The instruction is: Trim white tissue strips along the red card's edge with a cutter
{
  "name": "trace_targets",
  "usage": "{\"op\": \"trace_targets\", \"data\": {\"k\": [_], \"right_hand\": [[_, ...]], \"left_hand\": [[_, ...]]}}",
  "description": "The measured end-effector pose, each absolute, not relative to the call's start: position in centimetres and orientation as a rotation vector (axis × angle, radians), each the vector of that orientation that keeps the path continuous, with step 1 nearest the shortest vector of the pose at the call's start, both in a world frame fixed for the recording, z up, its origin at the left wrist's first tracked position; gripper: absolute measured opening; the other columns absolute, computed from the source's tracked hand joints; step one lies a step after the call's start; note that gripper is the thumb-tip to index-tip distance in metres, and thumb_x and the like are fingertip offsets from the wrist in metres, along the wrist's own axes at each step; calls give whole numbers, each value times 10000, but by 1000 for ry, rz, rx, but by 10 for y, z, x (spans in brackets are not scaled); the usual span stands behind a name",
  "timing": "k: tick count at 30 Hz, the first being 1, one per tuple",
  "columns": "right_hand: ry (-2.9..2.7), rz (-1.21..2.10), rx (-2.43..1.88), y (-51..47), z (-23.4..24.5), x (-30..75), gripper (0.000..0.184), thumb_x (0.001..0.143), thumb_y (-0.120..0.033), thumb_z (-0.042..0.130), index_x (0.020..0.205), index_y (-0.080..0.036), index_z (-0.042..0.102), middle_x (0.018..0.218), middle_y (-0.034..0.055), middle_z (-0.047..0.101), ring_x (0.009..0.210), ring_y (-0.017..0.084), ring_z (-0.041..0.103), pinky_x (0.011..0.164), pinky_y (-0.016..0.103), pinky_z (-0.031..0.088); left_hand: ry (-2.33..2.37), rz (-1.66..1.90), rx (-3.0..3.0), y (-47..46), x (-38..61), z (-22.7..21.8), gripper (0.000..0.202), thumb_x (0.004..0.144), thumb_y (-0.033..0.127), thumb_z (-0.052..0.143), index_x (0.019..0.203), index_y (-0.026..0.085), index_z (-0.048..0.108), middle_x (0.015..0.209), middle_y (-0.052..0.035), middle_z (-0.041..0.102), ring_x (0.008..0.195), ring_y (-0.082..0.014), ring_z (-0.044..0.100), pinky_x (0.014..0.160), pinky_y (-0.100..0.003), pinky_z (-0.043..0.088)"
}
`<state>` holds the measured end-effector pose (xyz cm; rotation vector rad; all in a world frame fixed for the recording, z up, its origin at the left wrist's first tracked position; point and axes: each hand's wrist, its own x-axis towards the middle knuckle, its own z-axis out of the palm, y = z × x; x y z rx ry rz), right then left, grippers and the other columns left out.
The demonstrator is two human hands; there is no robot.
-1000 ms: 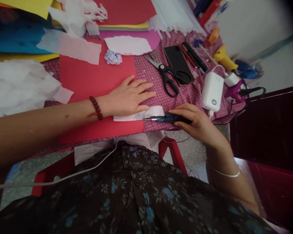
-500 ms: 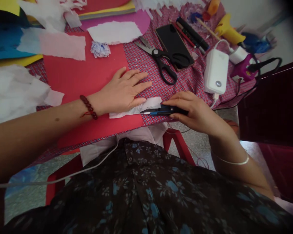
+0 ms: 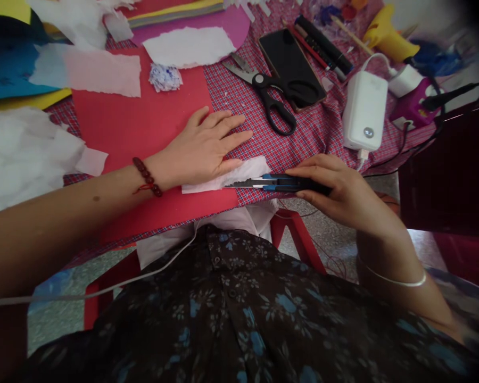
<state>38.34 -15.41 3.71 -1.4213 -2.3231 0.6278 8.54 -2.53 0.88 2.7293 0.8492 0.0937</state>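
Note:
My left hand (image 3: 207,143) lies flat with its fingers spread, over the red sheet (image 3: 115,125) and the checked cloth. Its thumb rests on a strip of thin white paper (image 3: 253,167). In my right hand (image 3: 331,186) is a black and blue utility knife (image 3: 287,183), its long metal blade pointing left. The blade lies over the white paper, close to my left thumb. Whether it touches the paper's surface or has gone under it is hard to tell.
Black-handled scissors (image 3: 277,109) and a phone (image 3: 291,66) lie beyond my hands. To the right are pens (image 3: 323,48), a white power bank (image 3: 365,111) and a purple plug block (image 3: 415,106). White tissue (image 3: 27,151) and a crumpled paper ball (image 3: 165,77) lie to the left.
My right hand has moved to the right with the knife, and more of the blade shows. My left hand stays flat on the paper. The whole view has shifted slightly.

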Motion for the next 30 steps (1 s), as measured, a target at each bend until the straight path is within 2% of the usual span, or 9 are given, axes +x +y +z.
{"op": "trace_targets", "data": {"k": [7,12,16,19,23,30], "right_hand": [[-2320,663,-1400,-151,41,376,379,1016,-281,631,1374,-310,752,1191,111,767,1110,376,705,978,612,567],[-2340,684,-1423,-148,47,370,390,1011,-267,624,1378,-312,751,1212,119,757,1127,382,702,989,618,567],[-2351,677,-1405,-146,45,365,387,1001,-262,631,1364,-324,751,1214,111,765,1134,376,704,983,603,569],[-2368,634,-1375,-143,43,359,364,1004,-253,621,1341,-262,757,1185,130,769,1114,363,713,963,574,574],[-2390,593,-1349,-141,46,356,344,1013,-237,608,1315,-175,762,1146,158,770,1074,355,719,923,541,578],[-2345,611,-1412,-150,52,377,338,1034,-285,624,1343,-254,756,1154,131,763,1054,332,716,915,528,580]], "left_hand": [[852,86,2740,-29,86,15,594,1133,424,483,1675,181,462,1794,-136,341,1648,-364,288,1362,-616,126],[843,68,2691,-22,85,10,634,1130,528,434,1670,198,470,1805,-104,329,1645,-379,287,1348,-664,126],[827,106,2693,-21,84,6,647,1131,573,362,1669,228,462,1805,-58,336,1629,-348,298,1351,-662,136],[831,126,2734,-23,83,7,646,1141,577,333,1653,216,492,1789,-79,369,1621,-346,327,1348,-642,171],[826,126,2763,-25,84,7,604,1145,533,397,1638,208,520,1757,-125,421,1637,-364,336,1346,-625,192],[758,198,2669,-13,78,9,575,1117,553,469,1577,232,591,1738,-122,455,1612,-363,393,1344,-616,220]]}}
